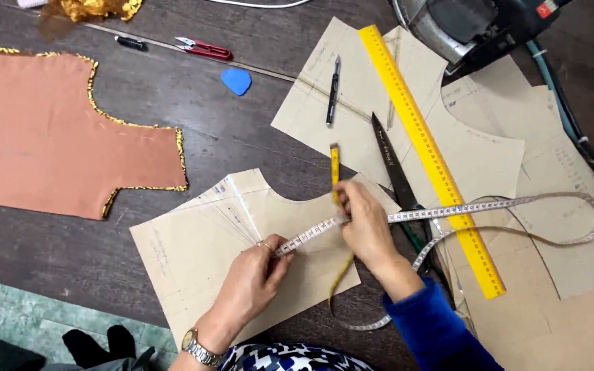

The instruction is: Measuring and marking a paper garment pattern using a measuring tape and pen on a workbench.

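My left hand (252,278), with a ring and a wristwatch, pins the end of a white measuring tape (448,211) onto a beige paper pattern piece (201,247). My right hand (364,223), in a blue sleeve, pinches the same tape further along and also holds a yellow pencil (335,165) upright. The tape is stretched between both hands across the pattern, then loops away to the right over other pattern sheets.
A long yellow ruler (429,148) and black scissors (393,165) lie on more paper patterns (489,154). A black pen (333,89), blue chalk (236,80), red thread snips (204,47) and an orange fabric piece with gold trim (56,134) lie on the dark table. A sewing machine (469,24) stands top right.
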